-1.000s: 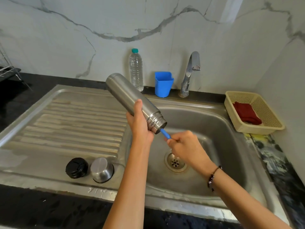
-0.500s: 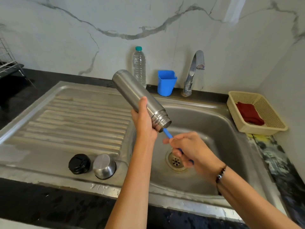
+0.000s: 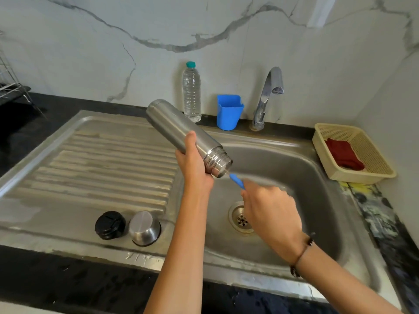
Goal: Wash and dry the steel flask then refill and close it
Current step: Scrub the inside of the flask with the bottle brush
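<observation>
My left hand [image 3: 195,165] grips the steel flask [image 3: 181,132] near its threaded neck and holds it tilted over the sink basin [image 3: 294,173], mouth down and to the right. A blue brush handle [image 3: 237,181] sticks out of the flask's mouth. My right hand [image 3: 269,211] holds the handle's lower end and looks blurred. The brush head is hidden inside the flask. The black stopper [image 3: 110,225] and the steel cap cup [image 3: 144,227], upside down, sit on the draining board [image 3: 102,159] near its front edge.
Against the back wall stand a clear water bottle [image 3: 191,91], a blue plastic holder [image 3: 229,112] and the tap [image 3: 267,96], with no water running. A cream basket [image 3: 322,137] holding a red cloth [image 3: 343,154] sits at the right. A wire rack [image 3: 9,85] is at far left.
My right hand slid down and away from the flask's mouth, drawing more of the blue handle out. The flask stays tilted in my left hand.
</observation>
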